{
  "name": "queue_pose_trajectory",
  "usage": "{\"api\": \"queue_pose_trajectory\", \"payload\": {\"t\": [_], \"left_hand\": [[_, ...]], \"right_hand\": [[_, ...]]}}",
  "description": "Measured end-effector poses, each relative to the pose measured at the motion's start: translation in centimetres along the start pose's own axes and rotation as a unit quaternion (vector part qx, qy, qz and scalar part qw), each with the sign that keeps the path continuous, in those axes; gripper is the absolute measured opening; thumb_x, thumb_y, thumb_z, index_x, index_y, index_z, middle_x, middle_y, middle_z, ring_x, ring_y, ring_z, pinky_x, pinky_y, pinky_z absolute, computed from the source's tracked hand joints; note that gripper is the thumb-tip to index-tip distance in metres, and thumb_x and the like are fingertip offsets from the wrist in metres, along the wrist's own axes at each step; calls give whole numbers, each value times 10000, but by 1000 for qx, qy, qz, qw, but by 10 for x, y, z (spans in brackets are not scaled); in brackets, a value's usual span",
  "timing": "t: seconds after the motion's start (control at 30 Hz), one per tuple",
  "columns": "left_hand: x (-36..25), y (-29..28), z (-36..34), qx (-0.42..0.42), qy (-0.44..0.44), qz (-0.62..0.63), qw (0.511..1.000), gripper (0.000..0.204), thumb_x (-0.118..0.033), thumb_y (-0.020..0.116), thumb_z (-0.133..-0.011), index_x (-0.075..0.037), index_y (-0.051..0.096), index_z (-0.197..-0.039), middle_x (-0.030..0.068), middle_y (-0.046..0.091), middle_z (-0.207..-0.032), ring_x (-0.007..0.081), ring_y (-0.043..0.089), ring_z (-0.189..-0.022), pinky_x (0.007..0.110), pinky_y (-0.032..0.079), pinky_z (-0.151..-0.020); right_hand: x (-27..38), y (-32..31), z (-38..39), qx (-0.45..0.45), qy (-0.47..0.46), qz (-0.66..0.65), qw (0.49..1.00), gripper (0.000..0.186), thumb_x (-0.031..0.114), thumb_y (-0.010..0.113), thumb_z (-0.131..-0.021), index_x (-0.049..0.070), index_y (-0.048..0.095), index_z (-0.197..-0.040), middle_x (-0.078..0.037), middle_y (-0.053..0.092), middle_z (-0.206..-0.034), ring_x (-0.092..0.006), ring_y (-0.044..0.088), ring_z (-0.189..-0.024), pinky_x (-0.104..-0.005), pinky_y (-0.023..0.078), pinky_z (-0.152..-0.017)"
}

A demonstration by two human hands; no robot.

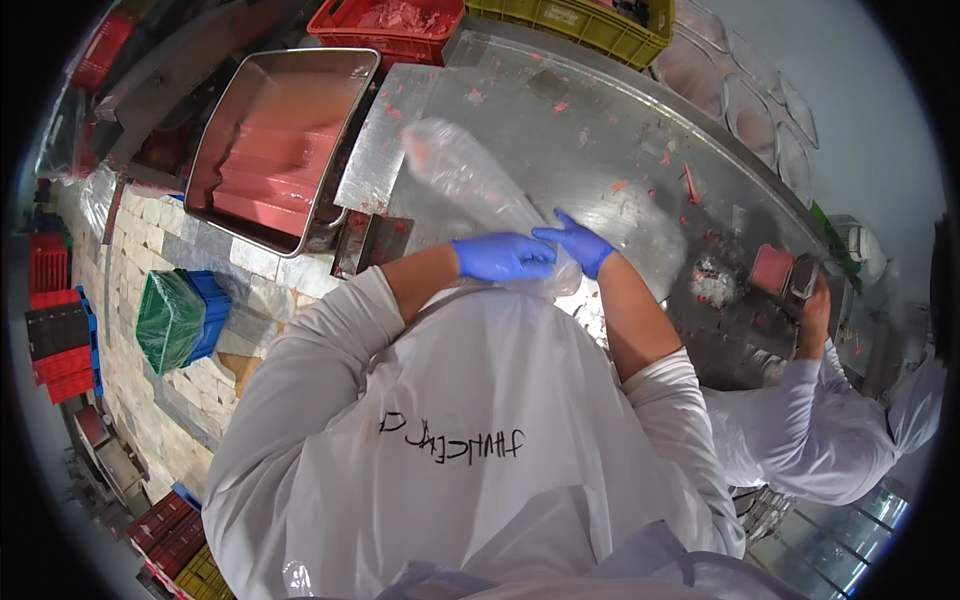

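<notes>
You had both gloved hands at the near end of a clear bag (pixel 478 180), which lay slantwise over the table (pixel 600 150), close in front of your apron (pixel 455 370). Its far end pointed up and to the left. Your left hand (pixel 503 257) lay across the bag with its fingers together, pointing right; your right hand (pixel 578 243) met it from the other side, index finger stretched out. Whether the fingers of either hand gripped the plastic or only rested on it, I could not tell.

Pink scraps (pixel 617 186) dotted the metal. Left of the bag stood a metal tub (pixel 305 62) with pink slabs (pixel 280 165) in it; beyond were a red crate (pixel 385 46) holding scraps and a yellow crate (pixel 570 22). To your right, a co-worker's bare hand (pixel 817 310) touched a small metal container (pixel 803 275) beside a pink block (pixel 771 268). On the floor to your left, a green crate (pixel 170 320) stood against a blue one.
</notes>
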State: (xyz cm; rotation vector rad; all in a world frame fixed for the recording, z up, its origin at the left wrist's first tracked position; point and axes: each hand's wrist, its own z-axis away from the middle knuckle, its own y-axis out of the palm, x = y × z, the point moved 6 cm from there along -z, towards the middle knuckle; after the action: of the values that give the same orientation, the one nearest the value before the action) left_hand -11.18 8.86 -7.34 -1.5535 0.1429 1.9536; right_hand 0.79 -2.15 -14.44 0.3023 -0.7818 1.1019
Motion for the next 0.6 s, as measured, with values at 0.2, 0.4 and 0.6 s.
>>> {"api": "queue_pose_trajectory", "payload": {"t": [0.2, 0.4, 0.6], "left_hand": [[99, -32, 86, -237, -81, -368, 895, 594, -290, 731, -831, -123, 551, -1371, 149, 560, -1377, 316, 483, -1337, 570, 257, -1159], [148, -74, 106, -467, -268, -389, 748, 585, -235, 700, -840, -105, 538, -1387, 134, 586, -1352, 313, 497, -1331, 566, 282, -1156], [134, -134, 115, -610, 32, 119, 783, 382, -191, 660, -858, -95, 602, -1223, 134, 606, -1211, 305, 562, -1169, 432, 442, -1007]], "right_hand": [[15, 39, 60, 241, -25, -102, 965, 770, 242, 748, -802, 27, 448, -1477, -126, 620, -1294, -215, 607, -1160, -334, 478, -998], [45, 18, 102, 152, -163, 57, 973, 726, 84, 703, -762, 10, 480, -1448, -108, 639, -1253, -170, 618, -1110, -302, 498, -943], [25, 13, 120, -32, -42, 265, 963, 442, 257, 677, -800, 24, 678, -1176, -175, 724, -977, -262, 698, -895, -362, 535, -827]]}}
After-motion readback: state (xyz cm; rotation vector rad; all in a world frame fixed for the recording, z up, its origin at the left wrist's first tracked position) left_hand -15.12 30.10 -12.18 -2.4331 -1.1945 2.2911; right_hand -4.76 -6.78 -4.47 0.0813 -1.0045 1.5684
